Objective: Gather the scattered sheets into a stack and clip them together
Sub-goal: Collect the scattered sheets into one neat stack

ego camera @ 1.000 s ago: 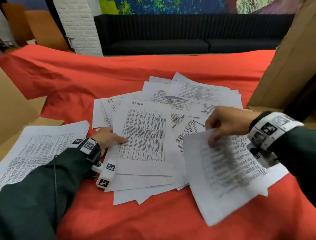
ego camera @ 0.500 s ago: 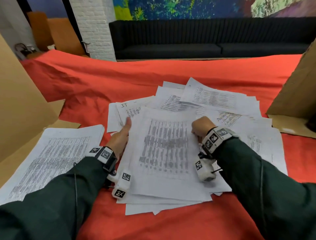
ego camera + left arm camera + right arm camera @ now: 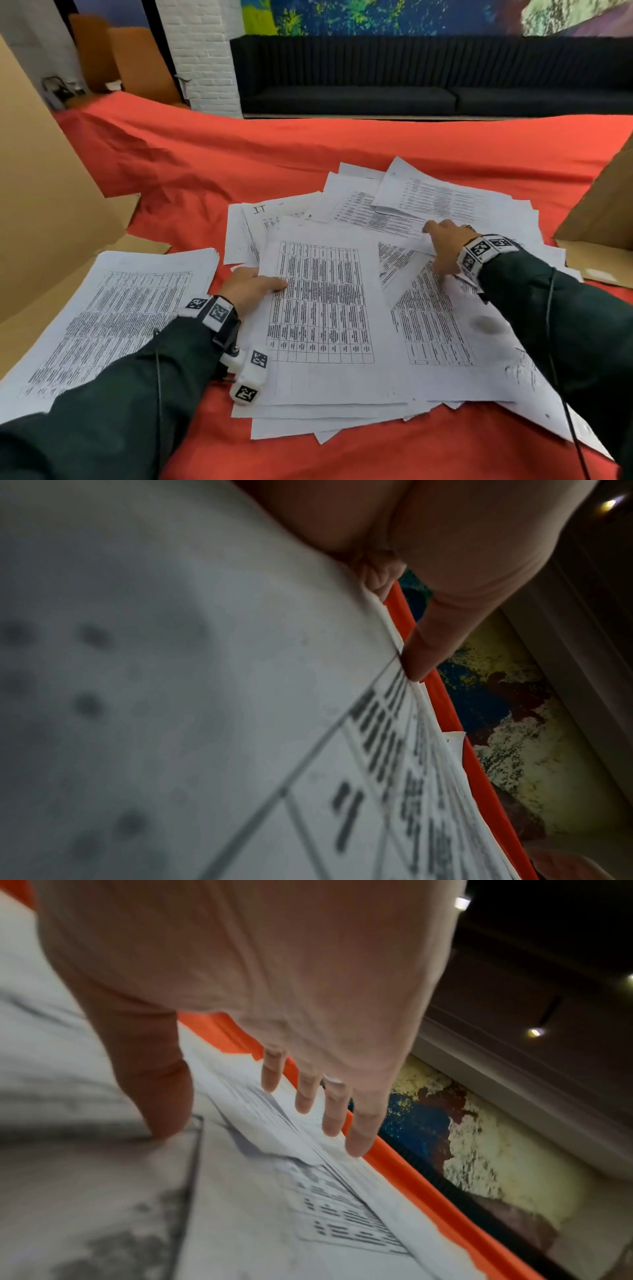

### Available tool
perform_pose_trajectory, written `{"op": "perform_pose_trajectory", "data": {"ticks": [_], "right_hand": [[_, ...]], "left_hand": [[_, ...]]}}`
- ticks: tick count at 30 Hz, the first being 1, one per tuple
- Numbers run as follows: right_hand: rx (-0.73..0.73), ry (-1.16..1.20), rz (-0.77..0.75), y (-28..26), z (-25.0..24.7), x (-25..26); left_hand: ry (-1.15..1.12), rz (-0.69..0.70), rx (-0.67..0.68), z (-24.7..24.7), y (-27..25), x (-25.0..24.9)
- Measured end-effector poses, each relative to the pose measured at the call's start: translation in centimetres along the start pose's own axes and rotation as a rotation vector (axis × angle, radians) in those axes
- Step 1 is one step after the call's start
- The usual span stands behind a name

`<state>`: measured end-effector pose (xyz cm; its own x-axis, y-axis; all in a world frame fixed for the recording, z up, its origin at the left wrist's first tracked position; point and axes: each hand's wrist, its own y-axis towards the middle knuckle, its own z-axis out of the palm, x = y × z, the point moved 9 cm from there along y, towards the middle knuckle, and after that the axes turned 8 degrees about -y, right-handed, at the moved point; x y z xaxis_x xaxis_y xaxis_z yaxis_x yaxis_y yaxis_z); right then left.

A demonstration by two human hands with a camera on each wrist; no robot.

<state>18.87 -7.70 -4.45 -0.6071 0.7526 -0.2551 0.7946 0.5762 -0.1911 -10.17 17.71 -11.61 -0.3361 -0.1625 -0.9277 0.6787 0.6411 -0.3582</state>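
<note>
A big red cloth covers the table, and it has wrinkles and soft bumps. Brown cardboard stands at the left side, and more of it stands at the right. On the cloth lies a wide, messy pile of scattered sheets, all pointing different ways. At the left lies a neat stack, a little apart from the mess.

At the front of the mess sits the growing stack. Its edges do not line up yet. Many corners stick out at the bottom.

The left hand holds the left edge of this stack. The thumb lies on top, and the other fingers seem tucked under the paper. The right hand reaches over the far sheets with its fingers spread wide and straight. It holds nothing. The thumb presses down on a page.

I see no clip anywhere, so clipping is likely still far off.

What could go wrong? If the right hand pulls too fast, a thin sheet may fold or crumple. Sheets could slide on each other and slip off toward the right. The hand may grab only the top page and leave the ones under it behind. If the left hand lets go, the growing stack may fan out again. The bumpy cloth may bunch up and drag pages with it. Uneven edges would make the clip miss some sheets.
</note>
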Motion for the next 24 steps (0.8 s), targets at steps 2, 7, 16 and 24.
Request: {"op": "perform_pose_trajectory", "data": {"ticks": [2, 7, 16, 24], "right_hand": [[0.0, -0.059, -0.008, 0.9, 0.2, -0.4], [-0.054, -0.17, -0.114, 3.3, 0.4, 1.4], [-0.002, 0.017, -0.124, 5.0, 0.1, 1.1], [-0.154, 0.111, -0.046, 1.9, -3.8, -2.0]], "left_hand": [[0.04, -0.005, -0.007, 0.2, 0.3, -0.1], [0.087, 0.082, -0.035, 0.6, 0.1, -1.1], [0.092, 0.142, 0.092, 2.3, -1.1, -2.4], [0.046, 0.12, 0.046, 2.1, -0.8, -2.1]]}}
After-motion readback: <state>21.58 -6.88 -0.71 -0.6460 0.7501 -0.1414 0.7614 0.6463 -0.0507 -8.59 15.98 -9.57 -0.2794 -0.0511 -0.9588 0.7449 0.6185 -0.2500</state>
